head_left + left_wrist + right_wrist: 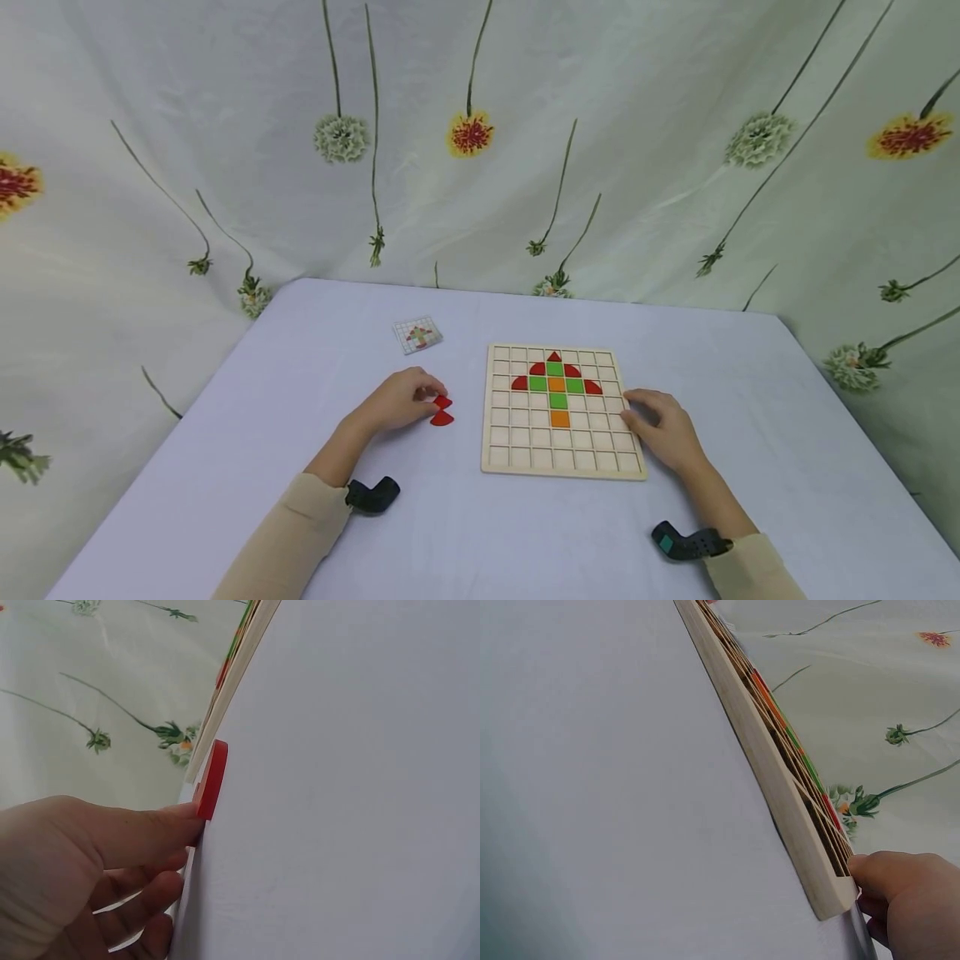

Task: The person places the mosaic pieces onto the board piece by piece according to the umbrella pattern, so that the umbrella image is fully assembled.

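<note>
My left hand (396, 400) is at two small red quarter-round pieces left of the board. Its thumb and index finger pinch the upper red piece (442, 402), while the lower red piece (442, 419) lies just beside the thumb. In the left wrist view a red piece (214, 780) shows edge-on at the thumb tip. A square wooden grid board (521, 458) bears red, green and orange pieces in an arrow-like figure. My right hand (667, 429) touches the board's right edge with thumb and index finger; the right wrist view shows the thumb (889, 871) near a board corner.
A small pattern card (417, 335) with a similar coloured figure lies behind the left hand. White cloth covers the table (450, 533). A flower-printed curtain (660, 100) hangs along the back. Each wrist wears a black device (372, 496).
</note>
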### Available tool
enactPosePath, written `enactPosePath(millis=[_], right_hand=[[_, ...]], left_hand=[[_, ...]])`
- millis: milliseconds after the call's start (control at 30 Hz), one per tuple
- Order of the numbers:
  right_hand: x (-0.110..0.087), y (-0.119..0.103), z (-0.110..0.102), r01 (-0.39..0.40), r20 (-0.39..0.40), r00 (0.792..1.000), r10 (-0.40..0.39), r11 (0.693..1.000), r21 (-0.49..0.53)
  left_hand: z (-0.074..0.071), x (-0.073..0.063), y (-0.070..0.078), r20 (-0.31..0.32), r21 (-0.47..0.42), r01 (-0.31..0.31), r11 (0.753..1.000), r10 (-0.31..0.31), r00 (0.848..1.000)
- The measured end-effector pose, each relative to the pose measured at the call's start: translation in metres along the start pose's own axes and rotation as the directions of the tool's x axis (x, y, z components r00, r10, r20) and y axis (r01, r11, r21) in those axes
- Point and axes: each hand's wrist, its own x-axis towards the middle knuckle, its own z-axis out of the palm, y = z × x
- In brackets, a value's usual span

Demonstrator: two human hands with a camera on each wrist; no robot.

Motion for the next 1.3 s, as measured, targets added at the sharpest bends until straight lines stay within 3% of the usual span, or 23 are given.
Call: enactPosePath(millis=[333,633,800,1033,1300], right_hand=[[0.001,0.001,0.000,-0.009,0.003,1.000,0.009,1.000,-0.006],[0.000,0.003,0.000,-0.004,-0.001,1.000,0.004,1.000,-0.011],[0.000,0.004,0.001,-0.001,-0.004,1.000,0.001,1.000,-0.010],[0.001,0.003,0.000,-0.010,0.004,1.000,0.010,1.000,0.000],[0.001,0.005,0.001,-0.002,-0.003,1.000,0.002,1.000,-0.004]], left_hand=[[-0.001,0.002,0.001,-0.006,-0.085,0.051,0.995,-0.051,0.999],[-0.007,0.003,0.012,-0.080,-0.131,0.065,0.989,-0.075,0.994],[-0.003,0.007,0.024,-0.084,-0.189,0.038,0.981,-0.055,0.995],[0.010,0.019,0.044,-0.010,-0.212,0.018,0.977,-0.020,1.000],[0.027,0.027,0.067,0.060,-0.213,-0.082,0.974,0.097,0.994]])
